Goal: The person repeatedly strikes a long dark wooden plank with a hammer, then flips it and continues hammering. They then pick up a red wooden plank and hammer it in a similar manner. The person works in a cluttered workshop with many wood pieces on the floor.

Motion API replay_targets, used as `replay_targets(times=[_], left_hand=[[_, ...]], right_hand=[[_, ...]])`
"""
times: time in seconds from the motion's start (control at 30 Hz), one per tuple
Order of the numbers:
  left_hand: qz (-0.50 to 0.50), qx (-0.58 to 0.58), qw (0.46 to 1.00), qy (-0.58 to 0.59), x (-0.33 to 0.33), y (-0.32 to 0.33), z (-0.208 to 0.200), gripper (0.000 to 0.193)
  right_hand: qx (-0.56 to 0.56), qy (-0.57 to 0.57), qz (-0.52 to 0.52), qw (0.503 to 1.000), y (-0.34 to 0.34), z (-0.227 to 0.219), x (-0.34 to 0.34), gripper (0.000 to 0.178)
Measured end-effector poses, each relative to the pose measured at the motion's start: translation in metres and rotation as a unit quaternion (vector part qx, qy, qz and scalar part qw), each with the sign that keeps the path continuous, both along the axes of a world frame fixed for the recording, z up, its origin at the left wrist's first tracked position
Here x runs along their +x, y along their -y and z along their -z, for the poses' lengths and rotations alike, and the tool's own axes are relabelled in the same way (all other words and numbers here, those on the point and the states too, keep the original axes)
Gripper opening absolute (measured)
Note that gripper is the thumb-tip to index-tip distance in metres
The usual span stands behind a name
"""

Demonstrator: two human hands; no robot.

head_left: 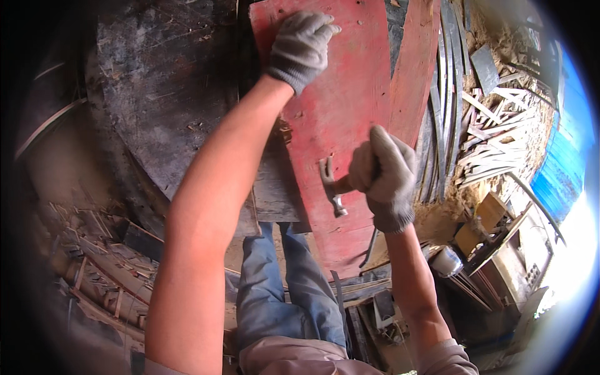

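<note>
Both of my hands wear pale work gloves with grey cuffs. My right hand (384,172) is closed round the short visible stretch of handle of a claw hammer (331,187). Its metal head hangs over the red wooden board (337,100), the claw toward the far side. Farther up, near the board's far left corner, my left hand (303,47) rests on the red surface. Its fingers are bent and pressed together, and whatever they may pinch is hidden.
A dark, scuffed panel (169,94) lies left of the red board, and another reddish board (415,69) adjoins it on the right. Thin wood strips (500,137) are heaped at right, near blue sheeting (569,162). A white bucket (447,261) stands lower right.
</note>
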State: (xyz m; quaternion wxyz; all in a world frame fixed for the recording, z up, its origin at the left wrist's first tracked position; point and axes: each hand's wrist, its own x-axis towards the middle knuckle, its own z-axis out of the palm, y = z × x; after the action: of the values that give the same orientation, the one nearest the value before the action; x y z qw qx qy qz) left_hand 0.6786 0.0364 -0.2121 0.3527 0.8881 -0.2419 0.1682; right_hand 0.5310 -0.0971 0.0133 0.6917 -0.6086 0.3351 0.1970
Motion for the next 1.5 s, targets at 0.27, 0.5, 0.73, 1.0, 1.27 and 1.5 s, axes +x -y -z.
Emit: replay_targets(times=[0.27, 0.5, 0.73, 1.0, 1.27, 1.5], left_hand=[[0.167, 0.068, 0.982, 0.051, 0.033, -0.035, 0.009, 0.041], [0.199, 0.069, 0.977, 0.040, 0.039, -0.040, 0.015, 0.044], [0.211, 0.065, 0.975, 0.030, 0.039, -0.045, 0.026, 0.048], [0.201, 0.070, 0.974, 0.076, 0.046, -0.048, 0.017, 0.051], [0.020, -0.026, 0.992, 0.122, 0.040, -0.048, -0.002, 0.045], [-0.295, -0.061, 0.953, -0.018, 0.036, -0.052, -0.003, 0.056]], right_hand=[[-0.223, 0.185, -0.139, 0.947, -0.084, 0.068, 0.034, 0.043], [-0.215, 0.123, -0.172, 0.954, -0.138, 0.059, 0.069, 0.048], [-0.199, 0.392, -0.126, 0.889, -0.162, 0.009, 0.104, 0.038], [-0.125, -0.067, -0.070, 0.987, -0.048, -0.001, -0.022, 0.051], [0.030, 0.094, 0.052, 0.994, -0.033, 0.001, 0.000, 0.053], [-0.109, -0.038, 0.008, 0.993, 0.021, -0.023, -0.106, 0.056]])
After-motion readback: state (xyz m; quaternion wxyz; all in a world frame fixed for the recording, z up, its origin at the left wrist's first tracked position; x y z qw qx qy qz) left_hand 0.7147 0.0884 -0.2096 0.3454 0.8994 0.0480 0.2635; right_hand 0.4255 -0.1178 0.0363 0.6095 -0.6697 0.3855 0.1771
